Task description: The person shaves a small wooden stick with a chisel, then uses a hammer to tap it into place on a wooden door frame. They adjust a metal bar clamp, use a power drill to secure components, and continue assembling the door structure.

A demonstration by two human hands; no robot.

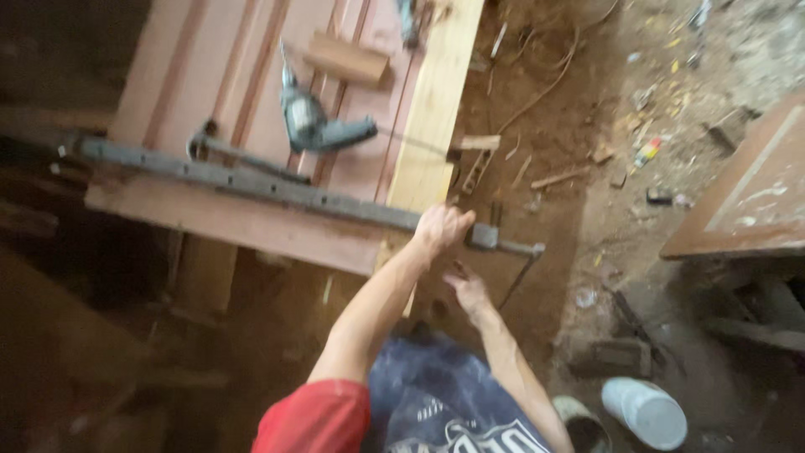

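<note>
Gripping the long metal bar clamp (pixel 251 180) in our closed left hand (pixel 442 226) at the door panel's (pixel 243 222) near edge, we seem mid-clamping, our open right hand (pixel 470 289) below likely needing the screw handle (pixel 520 268) next.

Whole view motion-blurred. Left hand (pixel 442 228) covers clamp bar (pixel 251 180) end; I can't read grip. Right hand (pixel 468 291) fingers smeared. White bucket (pixel 646 411) cut off below.

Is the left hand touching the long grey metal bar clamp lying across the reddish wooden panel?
Touching. The head view shows the left hand closed over the long grey metal bar clamp near its screw end, with no gap visible between them.
</note>
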